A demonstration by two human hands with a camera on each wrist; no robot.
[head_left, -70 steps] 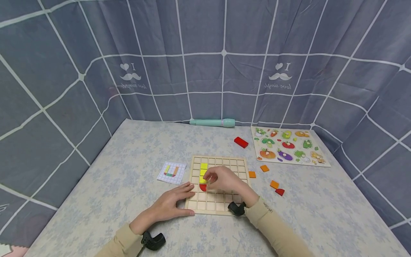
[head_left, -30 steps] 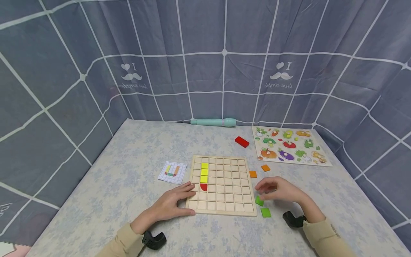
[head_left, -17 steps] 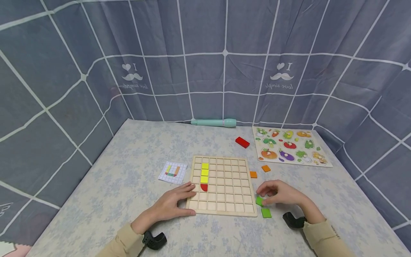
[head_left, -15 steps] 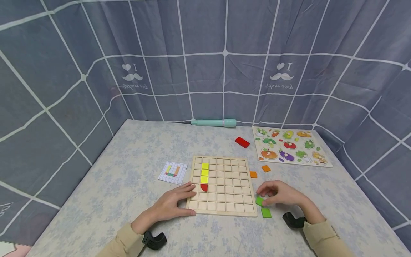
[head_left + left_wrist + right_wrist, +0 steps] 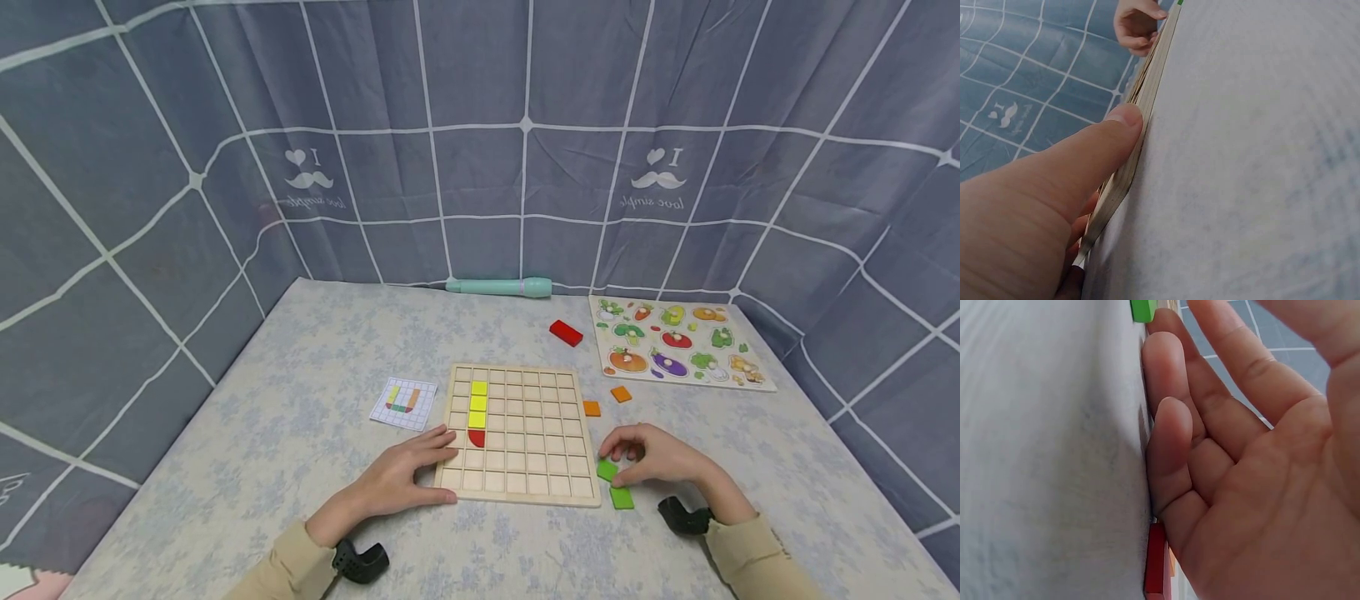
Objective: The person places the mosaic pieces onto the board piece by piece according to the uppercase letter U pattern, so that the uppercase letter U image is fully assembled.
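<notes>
A wooden grid board (image 5: 536, 450) lies on the table with a column of yellow square tiles (image 5: 478, 403) and a red rounded tile (image 5: 476, 437) below them. My left hand (image 5: 401, 477) rests at the board's lower left edge, fingers straight and spread; its thumb (image 5: 1119, 125) lies along the board's side. Right of the board, my right hand (image 5: 660, 457) has thumb and forefinger at opposite edges of a green square tile (image 5: 607, 469). Another green tile (image 5: 622, 498) lies just below. The right wrist view shows curled fingers against the cloth and a red tile (image 5: 1156, 562) beside them.
A pattern card (image 5: 403, 404) lies left of the board. Two orange tiles (image 5: 592, 408) lie at its right. Farther back are a red block (image 5: 566, 332), a vegetable puzzle board (image 5: 682, 343) and a teal pen-shaped object (image 5: 498, 287). Curtains surround the table.
My right hand has left the red rounded tile on the board and moved right to the green tile, where thumb and forefinger have drawn in slightly. My left hand has stayed in place.
</notes>
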